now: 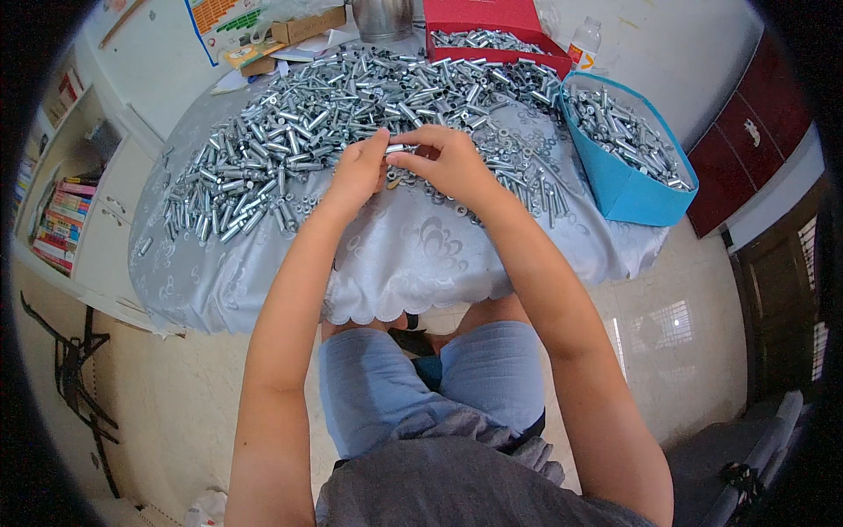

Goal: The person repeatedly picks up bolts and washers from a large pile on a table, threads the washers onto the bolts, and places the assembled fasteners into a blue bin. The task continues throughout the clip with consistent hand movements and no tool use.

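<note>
So the person sits at a round table (263, 290) covered in a shiny silver-white cloth, and both hands meet right at the middle of it. The left hand (358, 171) and right hand (448, 162) are pinched together on one small metal sleeve (399, 149), a short silvery tube, held just above the cloth between the fingertips of both hands. Exactly how the fingers wrap it I can't tell, it's mostly hidden.

Behind the hands there's a huge heap of sleeves (351, 97) spread over the far half of the table, and a scatter of small washers (527, 149) lying flat on the cloth to the right of the hands. A blue box (623, 189) at the right edge is part-filled with more metal pieces, and a red box (483, 18) at the far side has some too. A plastic bottle (584, 39) stands near the red box, and a metal pot (382, 18) just left of it.

Handling-wise, my guess: one piece is light, rigid, smooth steel, so a bit slippery and easy to drop or roll off. Best bet is pinching it across the barrel near each end with thumb and forefinger, like it's held now. Not fragile at all. The washers look fiddly to pick off that slick cloth, probably easier to slide one to lift an edge.
</note>
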